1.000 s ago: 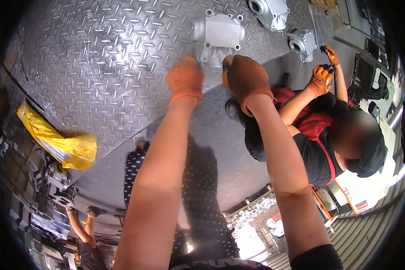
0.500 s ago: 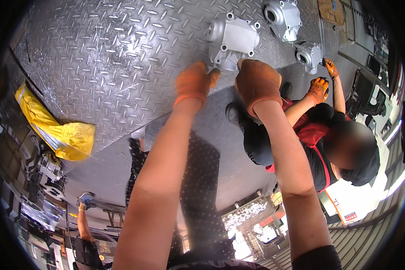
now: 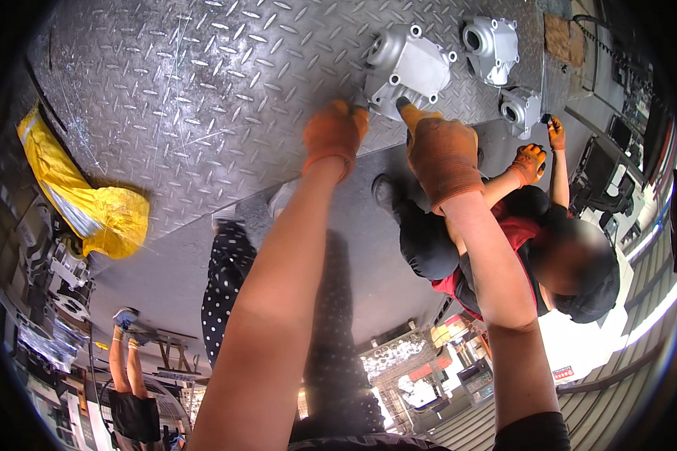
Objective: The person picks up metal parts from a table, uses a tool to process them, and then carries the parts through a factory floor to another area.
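Note:
A grey cast-metal housing [image 3: 412, 66] lies on the diamond-pattern steel plate [image 3: 203, 98]. Both of my hands wear orange gloves and reach up to its near edge. My left hand [image 3: 335, 132] has its fingers curled against the lower left corner of the housing. My right hand [image 3: 441, 152] grips the lower edge, with one finger stretched onto the casting. My bare forearms run up from the lower edge of the picture.
Two more grey housings [image 3: 493, 45] [image 3: 519, 110] lie on the plate to the right. A co-worker crouches at right, orange-gloved hands [image 3: 532, 161] near the smaller one. A yellow bag [image 3: 90, 203] lies at left. Polka-dot trousers [image 3: 226, 278] and another person's legs [image 3: 124, 368] show lower left.
My hands have closed in on the housing's near edge, and it now sits further right in view, closer to the other two castings.

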A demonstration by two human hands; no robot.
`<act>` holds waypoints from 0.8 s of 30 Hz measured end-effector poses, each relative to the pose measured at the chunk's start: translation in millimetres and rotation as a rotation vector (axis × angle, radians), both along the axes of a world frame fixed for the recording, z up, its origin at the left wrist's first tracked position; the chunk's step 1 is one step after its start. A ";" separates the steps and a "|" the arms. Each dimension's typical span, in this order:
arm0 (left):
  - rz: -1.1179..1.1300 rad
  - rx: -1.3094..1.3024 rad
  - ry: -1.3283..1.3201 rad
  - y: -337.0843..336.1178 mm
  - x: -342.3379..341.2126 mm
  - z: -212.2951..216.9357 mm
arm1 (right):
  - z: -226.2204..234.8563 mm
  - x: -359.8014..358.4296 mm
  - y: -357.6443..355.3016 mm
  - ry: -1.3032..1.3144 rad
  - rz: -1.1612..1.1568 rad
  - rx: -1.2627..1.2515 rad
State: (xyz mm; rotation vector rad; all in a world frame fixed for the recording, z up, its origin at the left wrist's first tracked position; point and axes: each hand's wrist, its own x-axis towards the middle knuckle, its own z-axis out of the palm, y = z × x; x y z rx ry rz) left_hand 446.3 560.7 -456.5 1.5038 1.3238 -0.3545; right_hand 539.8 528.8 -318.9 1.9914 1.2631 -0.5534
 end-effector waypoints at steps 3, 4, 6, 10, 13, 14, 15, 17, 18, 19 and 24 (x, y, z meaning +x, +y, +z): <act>0.029 0.110 0.033 2.1 1.9 7.5 | -5.4 -5.7 -0.2 -0.028 0.072 -0.051; 0.020 0.113 0.022 4.0 0.5 10.3 | -8.0 -8.4 -3.9 -0.049 0.119 -0.038; 0.021 0.128 0.001 5.3 -2.0 14.8 | -8.3 -10.0 -7.7 -0.091 0.185 0.008; 0.061 0.227 -0.065 3.1 -17.5 11.3 | -15.1 -15.4 -12.9 -0.079 0.212 0.094; 0.073 0.309 -0.157 2.4 -20.4 12.1 | -24.6 -17.7 -7.9 -0.068 0.237 0.108; 0.070 0.335 -0.178 3.7 -23.3 13.0 | -25.9 -20.1 -5.4 -0.064 0.249 0.114; 0.053 0.380 -0.180 5.4 -25.3 13.5 | -22.5 -20.3 -1.7 -0.082 0.264 0.128; 0.018 0.470 -0.189 10.6 -27.1 15.9 | -16.8 -18.8 0.8 -0.051 0.229 0.209; -0.034 0.566 -0.259 15.3 -28.4 17.0 | -15.7 -18.0 -0.2 -0.037 0.211 0.249; -0.086 0.660 -0.330 21.3 -30.4 17.5 | -18.5 -17.1 -1.5 -0.016 0.214 0.223; -0.067 0.268 -0.629 39.7 -44.2 4.9 | -24.5 -15.6 2.8 0.061 0.185 0.138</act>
